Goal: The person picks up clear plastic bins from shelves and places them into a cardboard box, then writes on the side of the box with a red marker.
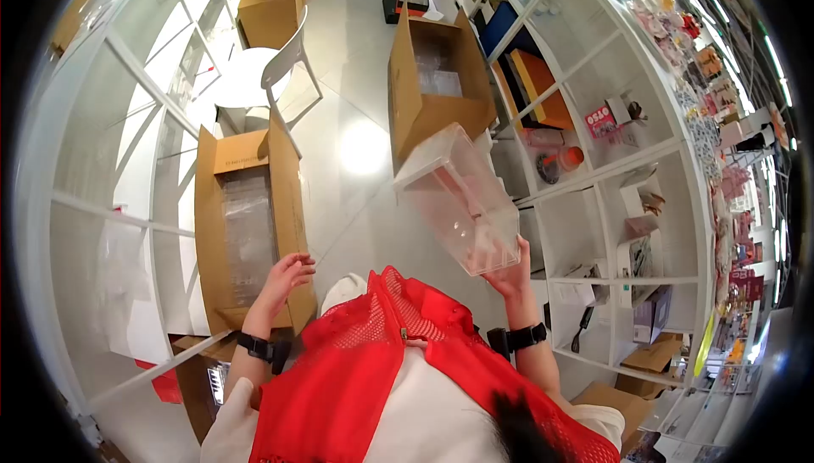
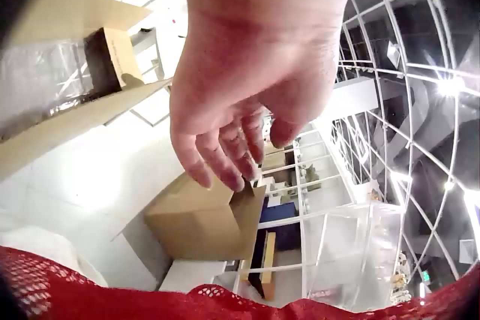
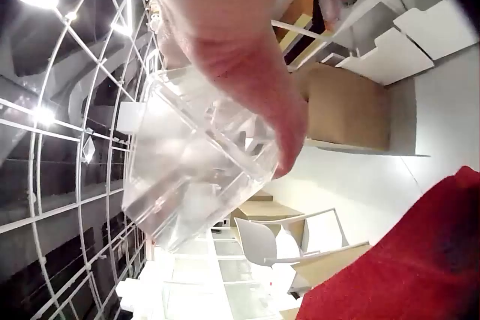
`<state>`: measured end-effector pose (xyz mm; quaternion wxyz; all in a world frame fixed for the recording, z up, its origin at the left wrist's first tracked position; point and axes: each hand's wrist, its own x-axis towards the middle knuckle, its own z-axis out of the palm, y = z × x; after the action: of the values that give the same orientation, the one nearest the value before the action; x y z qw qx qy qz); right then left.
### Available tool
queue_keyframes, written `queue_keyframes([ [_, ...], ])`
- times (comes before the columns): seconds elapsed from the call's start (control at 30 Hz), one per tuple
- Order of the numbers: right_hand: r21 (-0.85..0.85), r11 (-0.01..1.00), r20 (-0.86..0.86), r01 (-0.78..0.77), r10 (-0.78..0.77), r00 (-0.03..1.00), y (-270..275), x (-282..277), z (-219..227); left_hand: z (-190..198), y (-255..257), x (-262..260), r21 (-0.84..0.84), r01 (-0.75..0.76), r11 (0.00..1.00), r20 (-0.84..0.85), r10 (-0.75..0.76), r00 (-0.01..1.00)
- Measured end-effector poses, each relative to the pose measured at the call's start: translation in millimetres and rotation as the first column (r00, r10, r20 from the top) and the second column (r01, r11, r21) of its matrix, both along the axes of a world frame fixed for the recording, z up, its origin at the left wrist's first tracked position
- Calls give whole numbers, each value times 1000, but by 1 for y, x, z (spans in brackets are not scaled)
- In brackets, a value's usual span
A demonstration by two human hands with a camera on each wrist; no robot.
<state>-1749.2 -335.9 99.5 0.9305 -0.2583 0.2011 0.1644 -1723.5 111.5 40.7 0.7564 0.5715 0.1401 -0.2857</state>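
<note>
Your open left cardboard carton (image 1: 292, 209) holds clear plastic packages (image 1: 248, 238); the far carton (image 1: 441, 119) holds clear pieces (image 1: 443, 81). Before it, the transparent plastic bin (image 1: 454, 200) could tip or slip, since only your right hand (image 1: 510, 273) grips its near end. Your left hand (image 1: 287, 276) hangs loose, holding nothing.

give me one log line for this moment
right hand: holds clear bin | left hand: empty, near open cardboard box | second box: beyond bin
</note>
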Motion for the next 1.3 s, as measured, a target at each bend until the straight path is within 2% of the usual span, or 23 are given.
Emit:
queue_keyframes([
  [0.03, -10, 1000, 18, -16, 16, 1000, -6, 20, -4, 3, -3, 14, 28, 44, 999, 4, -45, 999],
  [0.17, -139, 990, 40, 6, -1, 999, 1, 115, -17, 4, 7, 80, 109, -108, 988, 15, 107, 994],
  [0.23, -192, 977, 3, -93, 95, 995, 9, 166, -27, 4, 14, 124, 141, -198, 970, 50, 193, 980],
  [0.33, -266, 944, 8, -194, 204, 979, 23, 254, -61, 1, 19, 204, 173, -163, 971, 61, 154, 986],
  [0.37, -290, 932, 10, -218, 231, 973, 28, 280, -72, 6, 19, 234, 159, -125, 979, 49, 118, 992],
  [0.4, -329, 915, 1, -233, 247, 969, 43, 306, -40, 17, 11, 268, 145, -84, 986, 39, 79, 996],
  [0.43, -322, 911, 48, -259, 289, 956, 48, 332, -38, 25, 4, 300, 129, -42, 991, 28, 39, 999],
  [0.5, -444, 850, 56, -284, 343, 938, 57, 379, -22, 32, -8, 365, 96, 119, 988, -24, -117, 993],
  [0.57, -490, 833, 60, -257, 326, 943, 62, 421, -14, 44, -25, 424, 31, 249, 968, -72, -247, 966],
  [0.6, -510, 825, 61, -243, 316, 947, 63, 441, -13, 38, -27, 454, -136, 294, 946, -78, -306, 949],
  [0.7, -555, 792, -1, -256, 307, 952, 61, 506, -31, 31, -38, 535, -18, 407, 913, -95, -406, 909],
  [0.73, -553, 788, -7, -272, 322, 947, 59, 532, -34, 20, -40, 565, -92, 337, 937, -179, -349, 920],
  [0.8, -552, 777, -14, -303, 355, 935, 51, 594, -37, 11, -46, 623, -31, 270, 962, -177, -271, 946],
  [0.9, -555, 775, 35, -303, 386, 922, 44, 694, -78, 4, -54, 705, 0, 146, 989, -215, -142, 966],
  [0.93, -569, 738, -49, -362, 408, 911, 46, 725, -56, 6, -53, 730, 6, 101, 995, -238, -96, 966],
  [0.97, -514, 761, -37, -396, 441, 897, 48, 758, -61, 9, -51, 755, 13, 55, 998, -259, -50, 965],
  [1.03, -602, 635, -141, -484, 513, 847, 54, 816, 5, 13, -42, 794, -32, -5, 999, -205, -1, 979],
  [1.1, -618, 591, -101, -518, 594, 798, 62, 874, -10, 25, -31, 827, -105, -46, 993, -189, 26, 982],
  [1.13, -626, 567, -85, -536, 634, 769, 68, 900, -15, 35, -32, 840, -137, -100, 986, -158, 78, 984],
  [1.17, -620, 550, -82, -560, 664, 743, 75, 925, -15, 43, -29, 855, -148, -185, 972, -204, 153, 967],
  [1.3, -585, 476, -89, -657, 767, 635, 105, 1016, -12, 42, -6, 908, -158, -266, 951, -196, 234, 952],
])
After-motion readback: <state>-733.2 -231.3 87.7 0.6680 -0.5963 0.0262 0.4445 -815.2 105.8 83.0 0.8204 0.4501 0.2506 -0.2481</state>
